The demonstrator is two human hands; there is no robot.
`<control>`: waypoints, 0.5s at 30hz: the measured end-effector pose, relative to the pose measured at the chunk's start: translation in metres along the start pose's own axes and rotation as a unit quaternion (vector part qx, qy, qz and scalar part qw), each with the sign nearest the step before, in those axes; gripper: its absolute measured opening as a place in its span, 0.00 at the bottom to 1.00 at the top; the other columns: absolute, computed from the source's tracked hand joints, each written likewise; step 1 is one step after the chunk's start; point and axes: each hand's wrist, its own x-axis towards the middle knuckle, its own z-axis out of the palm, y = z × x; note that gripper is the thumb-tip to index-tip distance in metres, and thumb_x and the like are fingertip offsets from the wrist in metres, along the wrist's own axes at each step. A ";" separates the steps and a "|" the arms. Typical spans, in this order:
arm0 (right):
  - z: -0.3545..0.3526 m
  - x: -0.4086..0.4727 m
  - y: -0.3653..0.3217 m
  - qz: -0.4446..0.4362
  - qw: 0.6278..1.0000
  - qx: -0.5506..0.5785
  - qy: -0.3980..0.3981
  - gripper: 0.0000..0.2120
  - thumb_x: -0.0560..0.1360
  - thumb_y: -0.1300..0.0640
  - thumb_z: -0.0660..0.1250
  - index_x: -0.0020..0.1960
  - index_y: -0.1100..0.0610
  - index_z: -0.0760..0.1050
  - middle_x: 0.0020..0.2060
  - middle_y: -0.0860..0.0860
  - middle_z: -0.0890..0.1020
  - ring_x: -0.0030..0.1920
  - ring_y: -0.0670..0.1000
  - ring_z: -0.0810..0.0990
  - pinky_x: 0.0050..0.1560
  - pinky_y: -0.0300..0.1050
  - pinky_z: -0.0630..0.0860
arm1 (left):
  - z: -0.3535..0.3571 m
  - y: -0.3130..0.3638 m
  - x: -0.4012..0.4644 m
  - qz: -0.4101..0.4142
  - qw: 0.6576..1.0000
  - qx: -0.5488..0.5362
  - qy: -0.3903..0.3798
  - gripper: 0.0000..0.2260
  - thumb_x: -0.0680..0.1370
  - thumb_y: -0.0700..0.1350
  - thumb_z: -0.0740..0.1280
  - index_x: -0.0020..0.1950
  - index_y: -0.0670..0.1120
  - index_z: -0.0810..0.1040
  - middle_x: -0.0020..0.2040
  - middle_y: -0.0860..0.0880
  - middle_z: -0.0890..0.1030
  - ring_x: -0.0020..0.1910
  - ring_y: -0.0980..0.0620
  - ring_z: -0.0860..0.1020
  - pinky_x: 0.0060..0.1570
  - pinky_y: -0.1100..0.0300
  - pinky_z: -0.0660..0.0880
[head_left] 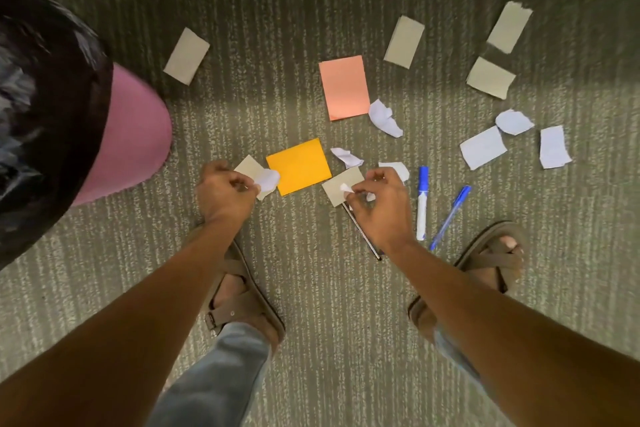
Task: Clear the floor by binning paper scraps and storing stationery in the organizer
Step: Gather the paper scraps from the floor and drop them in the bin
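Where the striped grey carpet [311, 3] filled the view, a pink bin [131, 135] lined with a black bag [41, 107] stood at the far left, well apart from most of the litter. Two sandalled feet stood at the bottom, the left sandal [239, 305] under the left forearm and the right sandal [491, 253] just beside the pens. Flat sheets lay ahead — a salmon card [344, 87] beyond an orange card [298, 166], with grey cardboard pieces [404, 42] and pale blue scraps [483, 147] scattered further out and to the right. The left hand [223, 192] had its fingers curled round a crumpled white scrap [269, 179], just beside the orange card's near corner. The right hand [379, 204] pinched a small white scrap [346, 188] at its fingertips, over a grey cardboard piece [337, 184]. A white marker with a blue cap [421, 204] and a blue pen [450, 217] lay on the carpet right of that hand — a dark pencil [363, 234] lay partly beneath it.
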 end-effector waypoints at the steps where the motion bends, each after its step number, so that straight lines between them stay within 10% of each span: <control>1: -0.001 0.003 0.000 -0.013 1.000 -0.013 -0.017 0.09 0.72 0.52 0.73 0.48 0.56 0.84 0.57 0.53 0.76 0.52 0.51 0.78 0.48 0.45 0.77 | 0.002 -0.001 0.002 0.015 1.000 0.016 -0.004 0.05 0.67 0.37 0.77 0.38 0.42 0.82 0.62 0.44 0.75 0.47 0.49 0.79 0.53 0.60 0.72; 6: 0.002 0.016 -0.001 -0.032 0.997 -0.054 -0.035 0.06 0.71 0.54 0.74 0.47 0.54 0.84 0.62 0.50 0.73 0.59 0.51 0.74 0.47 0.49 0.78 | 0.005 -0.001 0.005 0.057 0.992 0.113 -0.026 0.04 0.67 0.41 0.77 0.37 0.45 0.83 0.58 0.44 0.76 0.56 0.43 0.76 0.54 0.54 0.75; 15: 0.012 0.035 -0.008 -0.007 0.989 -0.133 -0.065 0.03 0.72 0.62 0.73 0.44 0.62 0.84 0.67 0.55 0.70 0.53 0.59 0.80 0.51 0.53 0.80 | 0.005 0.000 0.004 0.059 0.994 0.095 -0.013 0.03 0.67 0.35 0.73 0.35 0.43 0.82 0.39 0.44 0.84 0.36 0.46 0.79 0.40 0.60 0.74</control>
